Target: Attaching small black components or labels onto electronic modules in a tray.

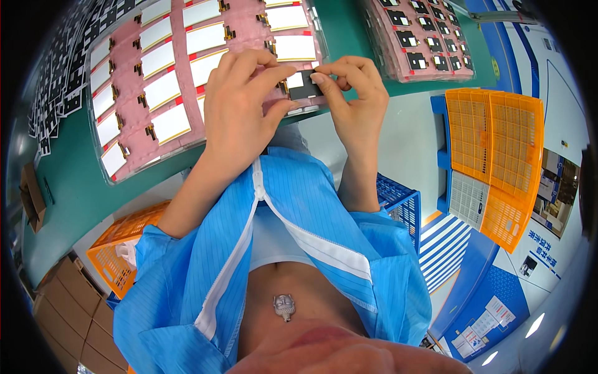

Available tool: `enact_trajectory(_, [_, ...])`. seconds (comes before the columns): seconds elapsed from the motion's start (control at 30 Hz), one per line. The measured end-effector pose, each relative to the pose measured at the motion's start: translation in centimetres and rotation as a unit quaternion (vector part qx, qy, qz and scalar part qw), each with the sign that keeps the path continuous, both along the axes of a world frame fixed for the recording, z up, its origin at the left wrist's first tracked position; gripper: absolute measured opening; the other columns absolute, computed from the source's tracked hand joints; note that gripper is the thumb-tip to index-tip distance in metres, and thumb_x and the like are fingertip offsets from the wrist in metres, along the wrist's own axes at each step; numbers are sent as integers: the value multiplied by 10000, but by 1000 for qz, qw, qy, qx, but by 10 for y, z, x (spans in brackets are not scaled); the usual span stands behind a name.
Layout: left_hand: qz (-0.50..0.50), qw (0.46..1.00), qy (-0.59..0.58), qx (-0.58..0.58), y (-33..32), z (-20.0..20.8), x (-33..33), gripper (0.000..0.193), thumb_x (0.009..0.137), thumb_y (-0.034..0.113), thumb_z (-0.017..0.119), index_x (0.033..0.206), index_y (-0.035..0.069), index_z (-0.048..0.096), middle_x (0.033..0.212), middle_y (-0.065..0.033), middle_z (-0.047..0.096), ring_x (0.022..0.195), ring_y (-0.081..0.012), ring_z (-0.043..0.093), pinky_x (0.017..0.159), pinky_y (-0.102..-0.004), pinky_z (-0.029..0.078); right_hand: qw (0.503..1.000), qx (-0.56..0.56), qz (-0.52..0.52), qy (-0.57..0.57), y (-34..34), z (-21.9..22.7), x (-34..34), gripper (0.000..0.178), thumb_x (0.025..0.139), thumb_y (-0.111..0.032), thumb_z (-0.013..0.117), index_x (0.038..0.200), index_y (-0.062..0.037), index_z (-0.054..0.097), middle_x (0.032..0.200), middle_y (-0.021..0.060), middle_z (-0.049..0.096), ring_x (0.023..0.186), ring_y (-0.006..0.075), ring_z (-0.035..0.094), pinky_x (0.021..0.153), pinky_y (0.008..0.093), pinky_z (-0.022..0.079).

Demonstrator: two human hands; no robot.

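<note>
Both of my hands are over the near right corner of a pink foam tray [127,81], which holds rows of white rectangular panels [161,90] with small dark-and-gold connector tails. A black sheet [304,87] with a white patch lies at that corner. The thumb and index finger of my right hand [358,93] pinch its right side near the upper corner. At the sheet's left end is my left hand [240,103], its thumb and index finger apart, one toward each corner. Whether those fingertips press on the sheet is hard to tell.
More pink trays [393,53] with black pieces are stacked at the far right of the green table [68,181]. Rows of black sheets [76,78] lie at the far left. Orange crates [470,128] stand to the right, a blue crate [405,212] and another orange crate [115,249] beside me.
</note>
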State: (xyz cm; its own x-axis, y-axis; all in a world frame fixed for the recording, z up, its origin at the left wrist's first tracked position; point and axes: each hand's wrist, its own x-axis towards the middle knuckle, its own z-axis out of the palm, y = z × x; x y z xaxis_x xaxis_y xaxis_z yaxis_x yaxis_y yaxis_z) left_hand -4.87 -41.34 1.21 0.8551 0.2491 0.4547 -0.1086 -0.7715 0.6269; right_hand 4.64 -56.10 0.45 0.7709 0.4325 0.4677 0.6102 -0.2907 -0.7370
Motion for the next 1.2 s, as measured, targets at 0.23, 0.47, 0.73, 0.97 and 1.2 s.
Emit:
enact_trajectory(0.23, [2,1000,-10,-14,0,0,2,402,576,102,804,960,83,687,964,-43,578,941,-242,525,790,-368,417,1000,-27,-5,12,0,5,-1,96,758,-65,740,842,-50,696,820,79,604,621,168,586,524,271,464])
enact_trajectory(0.47, [19,999,-27,-16,-1,-2,-1,405,571,92,801,959,76,684,958,-40,575,930,-246,523,789,-369,418,999,-11,-11,28,0,7,-5,93,763,-62,733,850,-54,701,839,86,627,630,171,590,540,272,464])
enact_trajectory(0.73, [6,1000,-23,-4,4,-5,0,421,565,103,807,966,68,683,961,-43,575,932,-244,522,790,-364,415,998,-6,48,48,-5,2,8,159,833,-93,679,984,-58,713,813,81,622,673,143,588,581,250,451])
enact_trajectory(0.97, [-25,1000,3,11,9,33,-8,458,543,102,815,973,61,663,989,-55,560,904,-260,512,781,-372,423,998,0,28,60,9,26,82,215,939,-136,558,1084,-50,692,866,20,658,734,67,525,652,195,425])
enact_trajectory(1.2, [-76,979,-8,191,96,95,49,155,714,68,658,868,63,671,965,-90,594,938,-285,576,779,-382,476,979,-146,81,-116,105,-1,224,179,849,-185,615,978,-137,729,892,121,696,803,299,656,727,363,512])
